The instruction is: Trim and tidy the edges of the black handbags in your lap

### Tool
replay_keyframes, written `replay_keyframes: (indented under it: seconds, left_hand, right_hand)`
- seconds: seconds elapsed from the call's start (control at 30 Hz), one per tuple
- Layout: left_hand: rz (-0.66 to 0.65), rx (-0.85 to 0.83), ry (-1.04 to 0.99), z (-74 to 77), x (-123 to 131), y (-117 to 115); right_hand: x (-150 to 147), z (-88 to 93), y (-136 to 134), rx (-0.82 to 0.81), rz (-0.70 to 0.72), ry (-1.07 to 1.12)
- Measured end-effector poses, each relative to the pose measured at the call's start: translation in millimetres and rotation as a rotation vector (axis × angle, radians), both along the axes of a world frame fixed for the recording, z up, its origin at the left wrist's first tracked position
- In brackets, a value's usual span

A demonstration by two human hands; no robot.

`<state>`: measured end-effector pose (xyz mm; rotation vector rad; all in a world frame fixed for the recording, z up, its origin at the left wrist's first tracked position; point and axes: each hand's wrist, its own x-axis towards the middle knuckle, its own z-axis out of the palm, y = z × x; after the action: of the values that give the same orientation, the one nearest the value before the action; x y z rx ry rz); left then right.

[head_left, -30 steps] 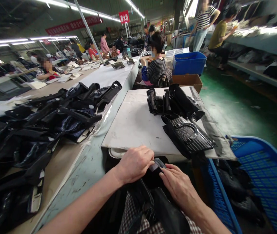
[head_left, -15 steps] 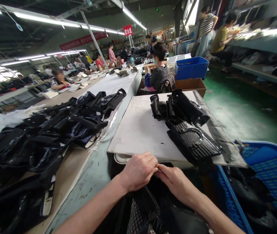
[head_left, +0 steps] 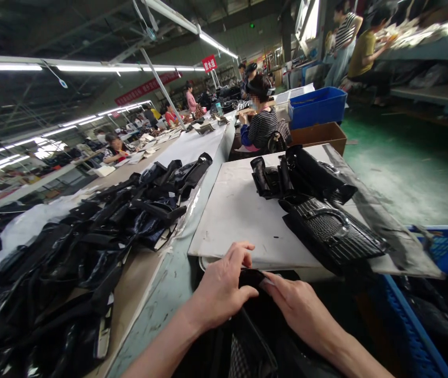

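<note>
A black handbag (head_left: 253,331) with a checked patch on its side stands below me, close to my body; its lower part runs out of view. My right hand (head_left: 297,304) pinches its upper edge, where a small pale strip shows by the fingertips. On the other side of that edge is my left hand (head_left: 224,286), thumb and fingers spread apart around the rim without closing on it. Just beyond, a black handbag with a ribbed, woven-look front and curved handle (head_left: 332,223) lies on the white board (head_left: 243,210).
More black bag pieces (head_left: 310,170) lie at the board's back. Many black pieces (head_left: 101,236) are heaped on the long table at left. A blue basket (head_left: 416,320) with black items stands at right. A seated co-worker (head_left: 263,123) is ahead, near a blue bin (head_left: 318,107).
My left hand has opened from a closed grip at the edge, and its thumb and fingers are now apart. The bag's opening shows wider. My view has tilted and turned slightly left.
</note>
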<state>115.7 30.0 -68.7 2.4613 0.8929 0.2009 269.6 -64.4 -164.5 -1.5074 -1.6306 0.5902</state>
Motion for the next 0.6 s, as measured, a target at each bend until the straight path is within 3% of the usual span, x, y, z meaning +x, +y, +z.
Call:
replay_keyframes:
  seconds: [0.2, 0.6]
  left_hand:
    - [-0.046, 0.157, 0.179, 2.8, -1.3, -1.2]
    - [0.03, 0.299, 0.207, -8.3, -2.8, -5.2]
  right_hand:
    - [-1.2, -5.3, -1.7, 0.084, -0.052, -0.01]
    - [0.1, -5.3, -3.6, -0.072, -0.006, -0.076]
